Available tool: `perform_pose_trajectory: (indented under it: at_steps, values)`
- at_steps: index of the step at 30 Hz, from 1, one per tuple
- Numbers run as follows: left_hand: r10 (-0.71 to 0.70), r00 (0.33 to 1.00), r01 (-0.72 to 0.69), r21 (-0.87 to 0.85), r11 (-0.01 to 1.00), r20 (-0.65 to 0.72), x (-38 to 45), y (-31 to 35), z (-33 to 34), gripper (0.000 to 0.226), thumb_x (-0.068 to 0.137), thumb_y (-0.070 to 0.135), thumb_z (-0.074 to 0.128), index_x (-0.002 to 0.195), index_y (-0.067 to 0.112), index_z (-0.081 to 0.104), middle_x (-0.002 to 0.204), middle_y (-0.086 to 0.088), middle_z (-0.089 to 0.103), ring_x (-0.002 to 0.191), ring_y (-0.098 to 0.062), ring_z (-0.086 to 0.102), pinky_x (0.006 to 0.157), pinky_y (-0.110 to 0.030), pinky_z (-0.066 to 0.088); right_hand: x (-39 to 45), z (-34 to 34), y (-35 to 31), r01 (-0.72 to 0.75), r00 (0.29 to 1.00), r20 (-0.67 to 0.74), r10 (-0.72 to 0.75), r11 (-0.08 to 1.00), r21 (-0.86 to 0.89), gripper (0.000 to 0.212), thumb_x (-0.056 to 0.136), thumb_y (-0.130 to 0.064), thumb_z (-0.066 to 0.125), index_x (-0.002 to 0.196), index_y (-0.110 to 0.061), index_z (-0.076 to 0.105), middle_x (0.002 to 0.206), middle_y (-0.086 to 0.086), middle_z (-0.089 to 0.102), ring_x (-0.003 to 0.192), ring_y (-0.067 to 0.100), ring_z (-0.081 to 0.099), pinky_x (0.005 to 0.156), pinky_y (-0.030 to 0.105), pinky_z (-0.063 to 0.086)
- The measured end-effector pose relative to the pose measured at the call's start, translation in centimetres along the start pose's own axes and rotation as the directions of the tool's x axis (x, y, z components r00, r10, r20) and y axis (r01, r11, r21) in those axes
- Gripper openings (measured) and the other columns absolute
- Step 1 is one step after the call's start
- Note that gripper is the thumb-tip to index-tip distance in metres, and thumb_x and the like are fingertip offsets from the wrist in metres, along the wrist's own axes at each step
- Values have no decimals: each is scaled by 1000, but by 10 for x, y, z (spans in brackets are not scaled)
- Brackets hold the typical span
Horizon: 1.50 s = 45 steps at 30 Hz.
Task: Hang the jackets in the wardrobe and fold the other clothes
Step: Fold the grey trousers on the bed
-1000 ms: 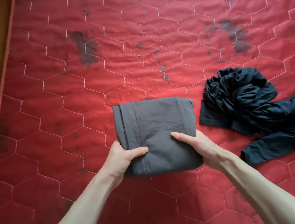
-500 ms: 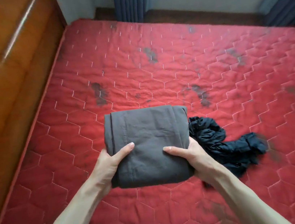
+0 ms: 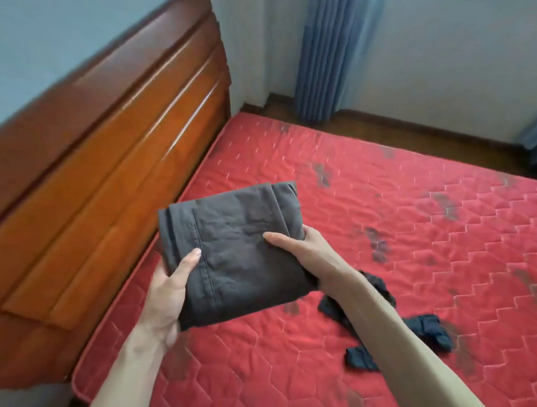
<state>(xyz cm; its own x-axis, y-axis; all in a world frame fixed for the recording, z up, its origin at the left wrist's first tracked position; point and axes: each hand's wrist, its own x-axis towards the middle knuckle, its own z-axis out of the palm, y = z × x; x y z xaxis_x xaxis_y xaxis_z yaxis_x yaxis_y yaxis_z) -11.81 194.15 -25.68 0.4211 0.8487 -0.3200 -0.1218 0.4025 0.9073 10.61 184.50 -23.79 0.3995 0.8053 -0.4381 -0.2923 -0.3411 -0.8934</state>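
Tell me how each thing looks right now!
Folded dark grey cloth garment: folded square, held up above the mattress.
Left hand: grips the garment's left edge.
Right hand: grips its right edge.
Crumpled black cloth garment: unfolded, lying on the mattress.
Blue fabric curtain: drawn aside.

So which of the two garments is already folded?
The grey one, a neat rectangle held in both hands. The dark navy one lies crumpled on the red mattress.

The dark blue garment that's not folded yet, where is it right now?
In the head view the dark blue garment lies crumpled on the red mattress, lower right of centre, partly hidden behind the right forearm and below the folded grey garment.
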Motion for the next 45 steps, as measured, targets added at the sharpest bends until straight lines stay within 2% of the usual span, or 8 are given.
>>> perform_pose_trajectory:
  at_steps: [8,15,18,32,35,39,43,45]
  values:
    - [179,926,-192,-6,981,-333,-113,59,-113,37,95,25,71,132,22,68,125,-8,75,115,-27,73,94,-42,59,-33,142,-21,88,924,380,-32,988,-130,36,86,-22,87,116,-12,71,108,7,81,101,21,78,80,29,63]
    - [227,755,-287,1,958,-615,-255,94,-217,44,86,34,80,129,26,69,121,-1,77,111,-22,75,81,-32,63,-98,289,-5,175,740,672,-27,972,-154,46,81,-26,90,120,-10,71,114,9,79,108,26,76,91,40,62]
    - [211,702,-309,-24,951,-681,-328,97,-258,45,84,38,82,128,31,70,122,0,77,110,-23,75,79,-34,64,-140,352,9,186,639,769,16,967,-175,50,78,-30,92,119,-11,71,115,9,79,107,27,76,82,32,63]
    - [150,181,-442,56,895,-972,-597,56,-397,49,69,52,90,114,49,73,115,12,78,103,-8,75,72,-20,61,-357,589,113,277,244,950,193,925,-259,50,77,-40,88,116,-12,72,105,7,81,94,24,79,67,29,63]
    - [119,75,-469,70,880,-990,-640,44,-410,61,68,51,88,125,42,69,118,12,77,105,-9,75,81,-29,62,-401,620,133,291,174,953,248,912,-290,50,79,-42,86,116,-11,72,104,8,81,94,26,79,68,33,64]
    - [80,-50,-483,94,871,-996,-689,30,-422,47,85,39,84,129,38,68,121,12,76,109,-11,73,96,-40,59,-453,661,156,350,72,952,298,886,-303,52,80,-50,82,117,-14,71,102,4,82,92,23,80,66,31,64]
    - [11,-161,-517,94,851,-987,-736,15,-434,51,88,37,82,135,39,62,125,10,74,114,-16,71,100,-47,59,-504,699,187,375,14,943,332,873,-313,61,80,-57,80,127,-20,66,111,3,80,100,25,77,92,46,62]
    - [-15,-229,-526,111,843,-973,-758,8,-442,57,87,38,83,139,37,60,126,10,73,114,-17,71,101,-47,58,-531,718,202,390,-22,938,346,867,-311,59,78,-59,79,124,-24,67,108,0,80,97,21,78,89,43,62]
